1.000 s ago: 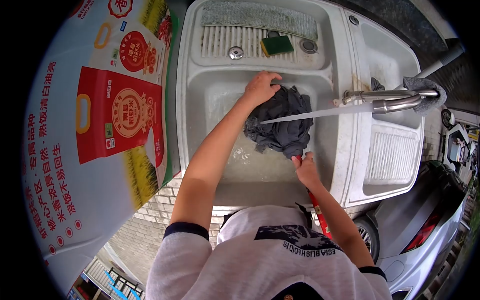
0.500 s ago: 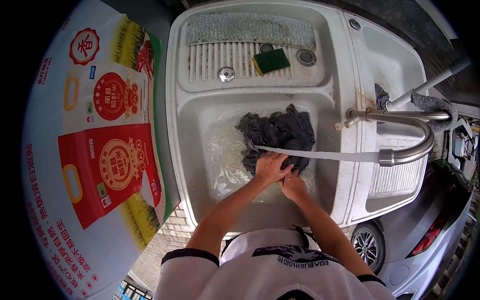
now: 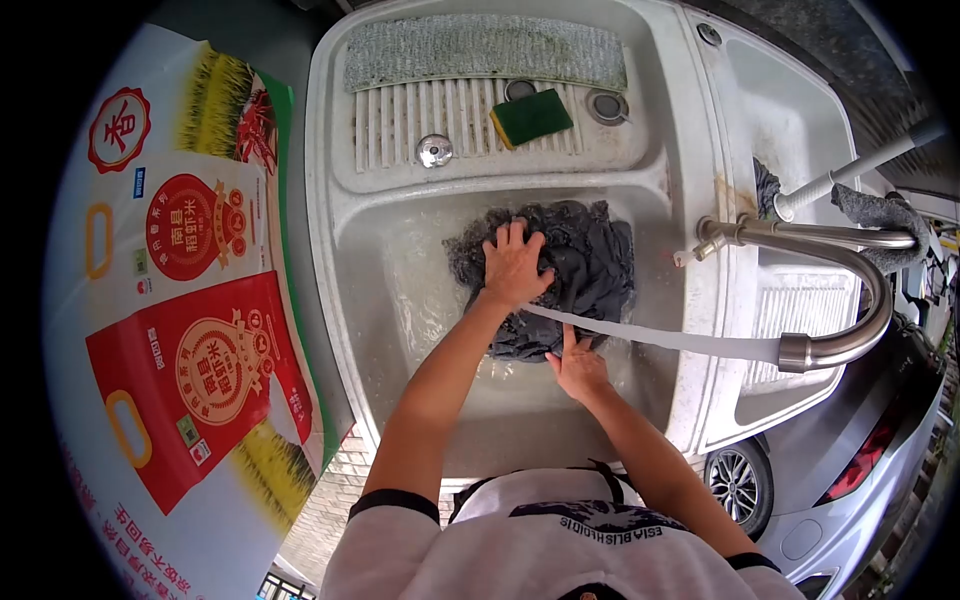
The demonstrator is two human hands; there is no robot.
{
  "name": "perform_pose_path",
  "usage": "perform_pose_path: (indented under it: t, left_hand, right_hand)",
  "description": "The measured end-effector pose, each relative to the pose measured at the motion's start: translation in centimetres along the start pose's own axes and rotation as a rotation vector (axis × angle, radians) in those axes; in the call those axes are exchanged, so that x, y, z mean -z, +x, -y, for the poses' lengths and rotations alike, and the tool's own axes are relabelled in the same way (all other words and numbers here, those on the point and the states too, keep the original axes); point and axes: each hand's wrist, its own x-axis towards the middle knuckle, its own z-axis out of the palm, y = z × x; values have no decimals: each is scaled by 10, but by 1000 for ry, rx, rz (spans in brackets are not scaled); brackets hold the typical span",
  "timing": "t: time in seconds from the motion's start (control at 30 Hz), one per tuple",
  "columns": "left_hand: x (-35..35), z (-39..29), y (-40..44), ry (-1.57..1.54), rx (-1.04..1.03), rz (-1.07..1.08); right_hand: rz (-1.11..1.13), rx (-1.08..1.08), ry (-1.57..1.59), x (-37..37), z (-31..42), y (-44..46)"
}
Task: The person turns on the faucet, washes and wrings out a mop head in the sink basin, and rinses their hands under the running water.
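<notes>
One crumpled dark-grey cloth (image 3: 600, 265) in one white basin (image 3: 652, 240)

Its top is touched by the left hand's (image 3: 514, 272) spread fingers, its six-o'clock edge by the right hand's (image 3: 582, 372) parted fingers.

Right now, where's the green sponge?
In the head view, the green sponge lies on the ribbed ledge beyond the basin with the dark cloth, right of the round metal knob.
</notes>
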Motion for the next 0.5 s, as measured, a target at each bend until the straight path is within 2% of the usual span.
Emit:
perform_pose_path:
  t: [0.13,0.2,0.27,0.33,0.43,0.47,0.5]
  left_hand:
    - [-29,-9,23,-231,209,-11]
    - [-49,-12,20,-518,220,113]
    - [-34,-31,-11,-459,93,172]
    - [-37,-41,-53,-288,-116,54]
    - [-58,-42,-90,-107,-186,-292]
    - [-69,-34,-83,-97,-178,-255]
    - [-79,-24,-71,-87,-172,-220]
  right_hand:
    - [61,-15,22,7,2,0]
    - [87,-34,38,11,4,-2]
    - [94,-61,48,13,6,-1]
    - [191,27,10,-3,-5,5]
    - [329,37,-40,1,-3,7]
    - [372,18,-57,6,-2,8]
    - [161,115,-4,-20,-15,9]
